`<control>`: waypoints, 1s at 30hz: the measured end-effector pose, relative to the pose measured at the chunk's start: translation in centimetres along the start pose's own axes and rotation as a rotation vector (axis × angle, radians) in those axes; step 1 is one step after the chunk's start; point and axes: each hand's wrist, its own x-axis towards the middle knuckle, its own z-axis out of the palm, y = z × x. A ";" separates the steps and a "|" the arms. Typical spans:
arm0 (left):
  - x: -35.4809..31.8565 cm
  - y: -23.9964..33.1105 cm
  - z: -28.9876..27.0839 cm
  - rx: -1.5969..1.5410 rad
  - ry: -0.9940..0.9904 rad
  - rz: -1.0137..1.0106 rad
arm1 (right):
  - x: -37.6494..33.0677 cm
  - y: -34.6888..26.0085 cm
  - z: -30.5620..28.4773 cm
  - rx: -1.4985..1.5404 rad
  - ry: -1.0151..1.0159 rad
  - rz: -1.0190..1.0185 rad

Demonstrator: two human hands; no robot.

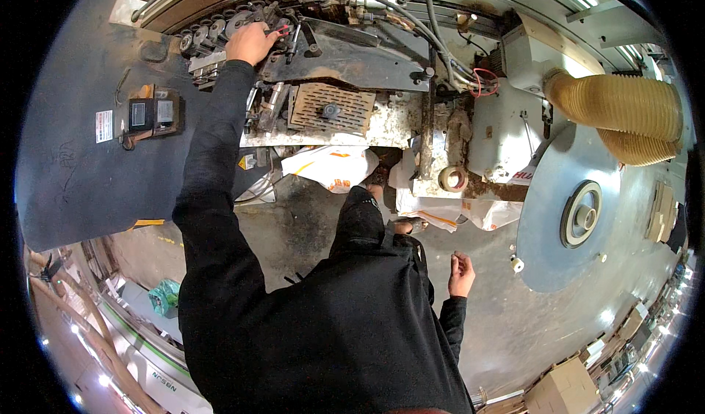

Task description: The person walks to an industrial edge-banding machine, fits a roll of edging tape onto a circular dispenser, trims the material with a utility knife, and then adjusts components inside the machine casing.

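Observation:
My left hand (251,43) reaches to the dark metal machine head at the far left of the machine. Its fingers are bent down over the metal parts, and what they grip is hidden. A small red piece (283,30) shows just beside the fingertips. Left of this hand is a row of dark rollers (205,34), and to its right lies a long dark metal guard plate (345,65). Away from the machine, my right hand (461,274) hangs at my right side, fingers loosely bent with nothing visible in them.
A slotted brown plate (330,109) lies on the machine bed. A tape roll (453,179) sits near the front edge. At right are a large grey disc (569,216) and a yellow ribbed hose (617,109). White bags (334,166) lie below; a dark panel (66,135) stands left.

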 end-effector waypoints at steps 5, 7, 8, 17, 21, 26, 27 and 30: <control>2.0 1.4 1.4 0.101 0.038 -0.005 | 0.5 -0.9 -0.2 -0.011 -0.007 -0.013; 2.4 1.9 2.4 0.131 0.064 0.007 | 0.4 -0.9 -0.1 0.003 0.010 -0.023; 2.4 2.3 2.2 0.154 0.090 0.043 | 0.2 -0.8 0.1 0.012 0.017 -0.025; 2.5 2.3 1.6 0.220 0.009 0.024 | -1.9 -0.8 1.3 0.014 -0.006 0.044; 3.3 1.7 2.7 0.177 0.011 0.071 | -2.0 -0.9 1.6 0.037 -0.023 0.036; 1.8 3.2 2.9 0.190 0.091 0.011 | -1.3 -1.0 1.2 0.012 -0.017 0.025; 1.2 3.8 2.9 0.192 0.116 -0.008 | -1.1 -1.0 1.2 0.013 -0.016 0.026; 1.2 3.5 2.8 0.205 0.086 -0.013 | -0.9 -1.0 0.5 0.012 -0.012 0.012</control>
